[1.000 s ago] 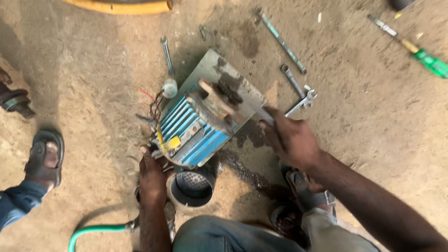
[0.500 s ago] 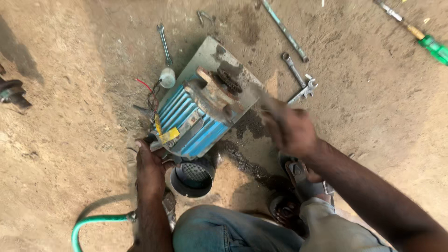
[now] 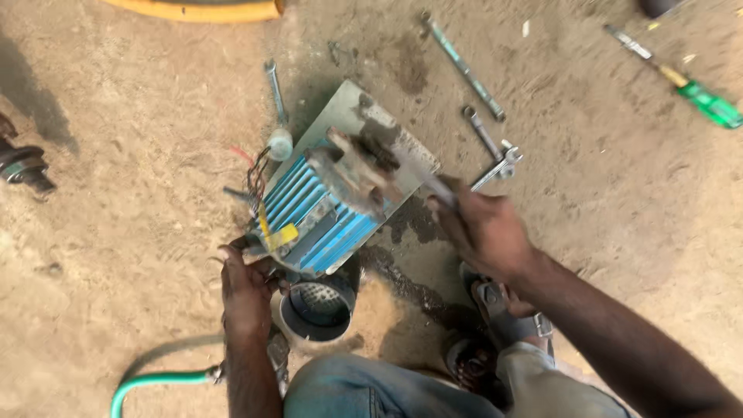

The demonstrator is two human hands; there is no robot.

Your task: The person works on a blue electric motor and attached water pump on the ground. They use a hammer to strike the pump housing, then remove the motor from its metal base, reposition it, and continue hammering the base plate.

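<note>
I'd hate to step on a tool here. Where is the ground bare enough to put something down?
Bare sand lies left of the blue motor, between it and the dark metal part, and at far right below the green screwdriver. It is crowded above the right hand, where wrenches lie, and near the left hand by the fan cover.

Outdoor repair yard, informal workshop, no building in view. I sat on bare sandy ground (image 3: 139,255) stained with dark oil patches. Tools lay loose in the dirt around me: spanners (image 3: 484,133), a long metal bar (image 3: 462,65), a green-handled screwdriver (image 3: 685,83). A blue finned electric motor (image 3: 321,213) sat on a metal plate (image 3: 348,108), a green hose (image 3: 155,383) beside it.
</note>
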